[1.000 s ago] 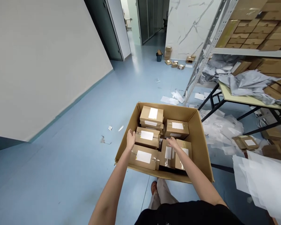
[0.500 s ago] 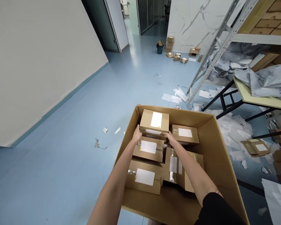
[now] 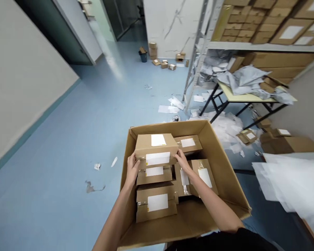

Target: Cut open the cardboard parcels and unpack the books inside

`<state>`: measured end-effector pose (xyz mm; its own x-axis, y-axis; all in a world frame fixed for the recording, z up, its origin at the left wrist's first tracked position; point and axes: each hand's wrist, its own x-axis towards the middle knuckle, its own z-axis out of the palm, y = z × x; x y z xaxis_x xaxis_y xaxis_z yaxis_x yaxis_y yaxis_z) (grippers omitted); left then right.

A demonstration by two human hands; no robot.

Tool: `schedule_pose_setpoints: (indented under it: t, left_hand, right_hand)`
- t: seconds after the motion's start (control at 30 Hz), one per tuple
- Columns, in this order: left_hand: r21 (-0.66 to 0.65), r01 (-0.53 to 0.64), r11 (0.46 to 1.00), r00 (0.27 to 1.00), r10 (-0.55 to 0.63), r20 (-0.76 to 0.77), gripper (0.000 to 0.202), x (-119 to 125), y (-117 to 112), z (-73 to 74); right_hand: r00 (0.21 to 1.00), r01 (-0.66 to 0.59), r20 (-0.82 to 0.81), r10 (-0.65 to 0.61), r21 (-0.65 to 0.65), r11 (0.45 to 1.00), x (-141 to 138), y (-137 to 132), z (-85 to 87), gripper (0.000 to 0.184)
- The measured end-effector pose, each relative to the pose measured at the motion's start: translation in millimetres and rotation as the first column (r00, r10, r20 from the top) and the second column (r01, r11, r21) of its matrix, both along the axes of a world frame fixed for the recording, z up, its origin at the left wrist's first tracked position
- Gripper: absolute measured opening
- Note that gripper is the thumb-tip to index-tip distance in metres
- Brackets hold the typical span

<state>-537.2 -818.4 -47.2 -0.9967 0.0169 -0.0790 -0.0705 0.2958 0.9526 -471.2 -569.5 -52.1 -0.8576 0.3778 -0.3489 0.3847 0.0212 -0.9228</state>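
Left hand: (image 3: 132, 170) curled around the left end of a kraft mailer box (image 3: 155, 148), fingers spread on its side.
Right hand: (image 3: 181, 161) fingers pressed against that box's right end, hand partly closed.
Held box: tan cardboard, white label on top, second white label and a yellow mark on its near face; it sits above the other boxes.
Carton: large open cardboard carton (image 3: 219, 174), flaps spread, holding the held box and four more labelled boxes (image 3: 157, 204).
Edges: the held box stands near the far wall; tan carton base shows along the near side.
Around: blue vinyl floor (image 3: 42, 139) left; right, a counter (image 3: 246, 97) under grey plastic mailers (image 3: 243, 82), loose white sheets (image 3: 226, 129) below.
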Motion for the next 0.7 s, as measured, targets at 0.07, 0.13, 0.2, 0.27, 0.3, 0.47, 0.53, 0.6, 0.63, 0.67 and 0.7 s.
schedule_pose_setpoints:
  t: [0.07,0.13,0.2,0.27,0.3,0.47,0.53,0.6,0.63,0.67,0.7]
  left_hand:
    - [0.051,0.042,0.998,0.999,-0.042,-0.002,0.054,22,7,33.7]
    - [0.065,0.093,0.994,0.995,-0.090,-0.040,0.056,45,25,70.4]
    - [0.053,0.177,0.983,0.981,-0.172,-0.090,0.055,68,53,107.4]
    - [0.056,0.283,0.958,0.947,-0.269,-0.178,0.056,92,91,140.8]
    - [0.063,0.344,0.937,0.919,-0.323,-0.225,0.057,104,113,155.1]
    - [0.074,0.667,0.741,0.706,-0.598,-0.380,0.058,182,240,199.7]
    - [0.072,0.769,0.636,0.609,-0.692,-0.388,0.059,222,294,206.3]
    - [0.077,0.831,0.551,0.536,-0.755,-0.378,0.062,266,349,207.5]
    - [0.082,0.850,0.520,0.511,-0.777,-0.367,0.064,288,376,206.2]
    - [0.092,0.865,0.493,0.491,-0.797,-0.351,0.065,311,403,203.7]
    - [0.105,0.877,0.469,0.476,-0.816,-0.326,0.066,334,428,200.2]
  right_hand:
    - [0.995,0.070,-0.072,-0.069,0.005,0.998,32,5,33.1,0.035]
    - [0.971,0.175,-0.168,-0.171,0.008,0.985,67,12,65.5,0.039]
    - [0.919,0.311,-0.257,-0.298,0.013,0.950,105,25,95.4,0.044]
    - [0.845,0.466,-0.309,-0.438,0.023,0.884,145,42,120.2,0.049]
    - [0.799,0.541,-0.329,-0.503,0.030,0.840,167,54,130.0,0.050]
    - [0.528,0.832,-0.443,-0.724,0.102,0.545,290,128,155.3,0.057]
    - [0.431,0.897,-0.461,-0.776,0.130,0.422,343,162,158.7,0.057]
    - [0.357,0.933,-0.464,-0.811,0.146,0.327,396,198,160.7,0.057]
    - [0.331,0.944,-0.466,-0.821,0.158,0.291,422,216,161.2,0.059]
    - [0.310,0.950,-0.466,-0.829,0.175,0.257,448,235,161.5,0.060]
    - [0.294,0.954,-0.462,-0.837,0.199,0.225,472,255,161.7,0.062]
